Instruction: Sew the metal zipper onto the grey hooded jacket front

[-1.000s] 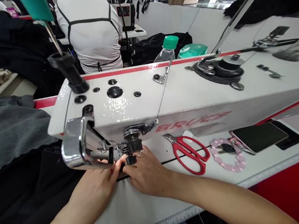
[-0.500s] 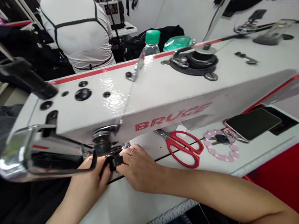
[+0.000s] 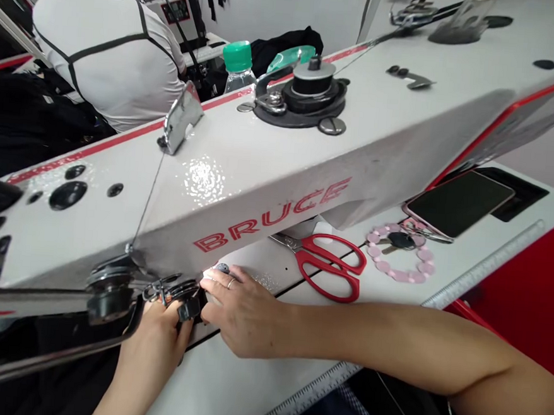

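A white sewing machine (image 3: 270, 175) with red lettering fills the middle of the view. Both my hands are tucked under its head at the needle area. My left hand (image 3: 151, 344) reaches up from below, fingertips pinched at a small black part (image 3: 187, 309) beneath the thread guides. My right hand (image 3: 244, 312), wearing a ring, lies on the white table (image 3: 255, 383) with its fingers curled in against the same spot. The fingertips of both hands are partly hidden by the machine head. Dark fabric (image 3: 56, 375) lies under the machine at the left.
Red scissors (image 3: 330, 265), a pink bead ring with keys (image 3: 399, 254) and a phone (image 3: 458, 201) lie on the table to the right. A green-capped bottle (image 3: 238, 66) stands behind the machine. A person in a white top (image 3: 106, 69) sits beyond.
The view has swung left and nearer, so the machine head has slid leftwards in frame. Both hands stay at the needle area, fingers shifting only slightly.
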Tool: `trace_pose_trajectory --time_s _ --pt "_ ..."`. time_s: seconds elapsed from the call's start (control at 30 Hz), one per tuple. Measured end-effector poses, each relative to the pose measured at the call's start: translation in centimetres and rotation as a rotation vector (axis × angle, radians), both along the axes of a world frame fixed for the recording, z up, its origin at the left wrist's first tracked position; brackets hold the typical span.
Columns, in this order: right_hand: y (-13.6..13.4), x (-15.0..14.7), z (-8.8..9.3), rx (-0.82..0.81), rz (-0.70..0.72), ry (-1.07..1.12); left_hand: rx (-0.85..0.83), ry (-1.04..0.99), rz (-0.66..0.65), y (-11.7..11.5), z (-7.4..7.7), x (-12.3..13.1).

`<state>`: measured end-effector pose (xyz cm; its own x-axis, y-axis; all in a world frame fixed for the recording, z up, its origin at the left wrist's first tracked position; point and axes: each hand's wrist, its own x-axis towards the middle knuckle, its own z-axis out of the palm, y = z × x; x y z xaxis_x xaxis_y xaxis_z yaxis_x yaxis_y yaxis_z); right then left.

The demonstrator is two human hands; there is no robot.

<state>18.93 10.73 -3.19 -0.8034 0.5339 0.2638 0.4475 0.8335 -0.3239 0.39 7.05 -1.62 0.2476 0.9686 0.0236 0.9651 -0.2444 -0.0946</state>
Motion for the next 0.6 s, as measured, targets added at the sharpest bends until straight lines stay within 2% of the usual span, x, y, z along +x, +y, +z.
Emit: trace_pose_trajectory --time_s 0.27,0.43,0.6 --pt "-0.2 -0.1 -0.1 0.042 -0.001 0.011 0.037 0.170 -0.032 0.0 -0.1 0.9" --pt "-0.3 -0.2 -0.1 0.050 0.006 -0.012 0.173 0.089 -0.248 -0.8 0.0 0.1" --pt "-0.3 -0.4 -0.3 0.022 0.007 -0.008 0.228 -0.018 -0.293 -1.1 0.3 -0.3"
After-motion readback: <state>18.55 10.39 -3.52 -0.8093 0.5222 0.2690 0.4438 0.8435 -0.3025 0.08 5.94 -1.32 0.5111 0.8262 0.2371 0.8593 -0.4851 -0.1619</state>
